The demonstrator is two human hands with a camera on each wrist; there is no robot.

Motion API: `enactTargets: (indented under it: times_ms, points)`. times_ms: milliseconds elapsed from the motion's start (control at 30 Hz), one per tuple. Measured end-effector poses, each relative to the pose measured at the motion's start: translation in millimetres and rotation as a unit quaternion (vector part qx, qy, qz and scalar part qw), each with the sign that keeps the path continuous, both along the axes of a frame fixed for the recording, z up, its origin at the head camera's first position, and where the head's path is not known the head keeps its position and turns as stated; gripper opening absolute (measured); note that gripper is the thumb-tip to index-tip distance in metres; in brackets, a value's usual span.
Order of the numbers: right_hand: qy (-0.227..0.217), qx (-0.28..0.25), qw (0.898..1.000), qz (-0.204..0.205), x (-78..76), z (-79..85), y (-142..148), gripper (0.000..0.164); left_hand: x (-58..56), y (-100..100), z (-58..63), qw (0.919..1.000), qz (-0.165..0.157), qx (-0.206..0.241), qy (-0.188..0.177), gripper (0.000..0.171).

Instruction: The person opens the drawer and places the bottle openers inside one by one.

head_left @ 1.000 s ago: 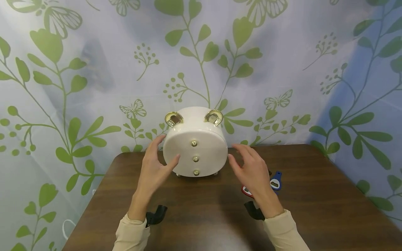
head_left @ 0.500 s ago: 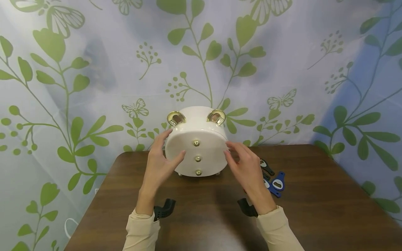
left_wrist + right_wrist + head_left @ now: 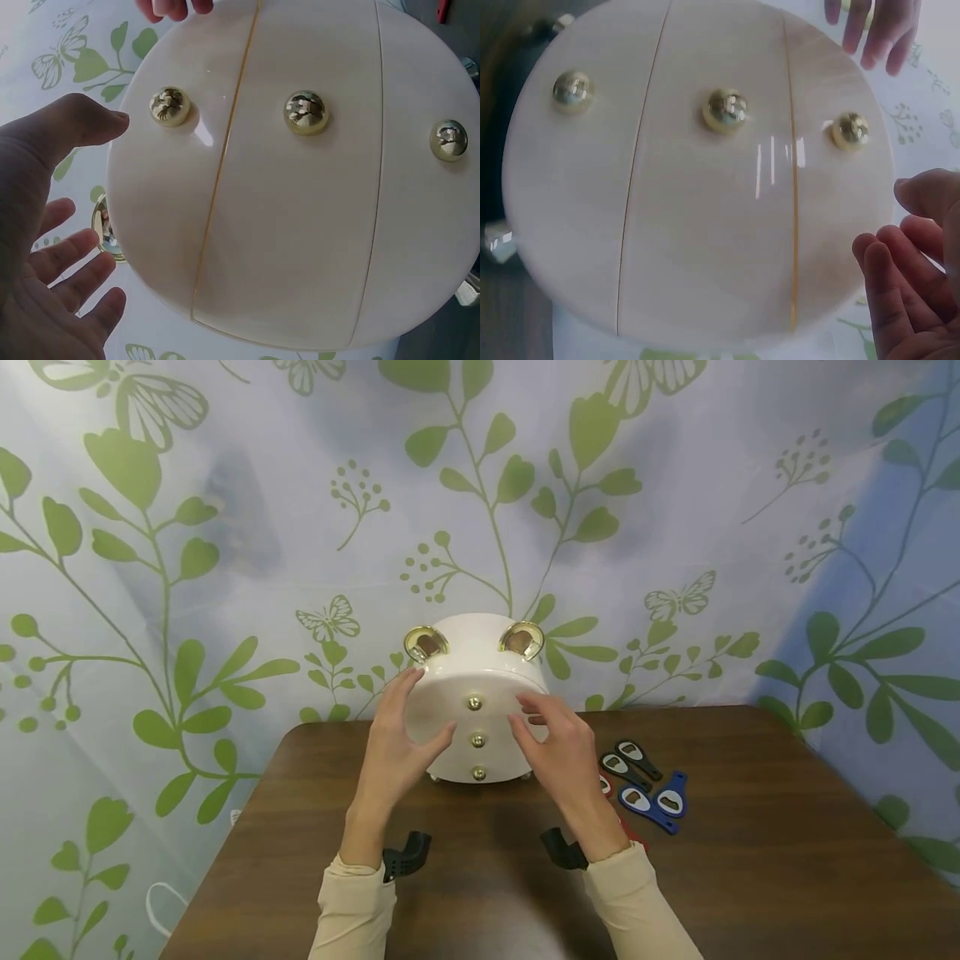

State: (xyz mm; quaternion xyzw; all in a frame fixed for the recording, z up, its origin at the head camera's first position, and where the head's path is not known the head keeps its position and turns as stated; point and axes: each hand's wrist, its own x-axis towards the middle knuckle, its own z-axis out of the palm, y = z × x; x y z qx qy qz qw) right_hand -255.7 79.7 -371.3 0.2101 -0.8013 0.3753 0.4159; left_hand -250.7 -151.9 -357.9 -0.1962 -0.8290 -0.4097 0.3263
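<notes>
The white drawer box (image 3: 495,722) stands upright on the table (image 3: 480,893), between the person's hands. The left hand (image 3: 393,745) holds nothing, thumb and fingers wide; the right (image 3: 562,749), also unladen, is narrower, fingers slightly bent. The step appears to be positioning; the next move probably calls for contact with the box.

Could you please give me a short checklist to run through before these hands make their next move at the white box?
1. Left hand holding nothing: ok.
2. Right hand holding nothing: ok.
3. White box standing upright on the table: ok.
4. Three gold knobs ungripped: ok.
5. Front panels shut: ok, they look flush in both wrist views.
6. Red bottle openers fully visible: not ok, the right arm partly hides them.
</notes>
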Motion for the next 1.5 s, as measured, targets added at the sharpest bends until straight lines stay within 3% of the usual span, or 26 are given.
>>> enactTargets:
  times_ms: [467, 800, 1500]
  points:
    - [0.011, -0.01, 0.999, 0.029, -12.8, -6.7, -32, 0.026, -13.9, 7, -10.0, 0.9994, 0.01, -0.031, 0.016, 0.088]
    - [0.022, -0.024, 0.997, 0.071, -19.1, -10.1, -43, 0.019, -21.7, 4, -18.4, 0.9985, 0.018, -0.044, 0.027, 0.088]
    - [0.034, -0.027, 0.998, 0.047, -25.4, -14.2, -50, 0.019, -20.8, 4, -19.3, 0.9986, 0.02, -0.045, 0.021, 0.08]
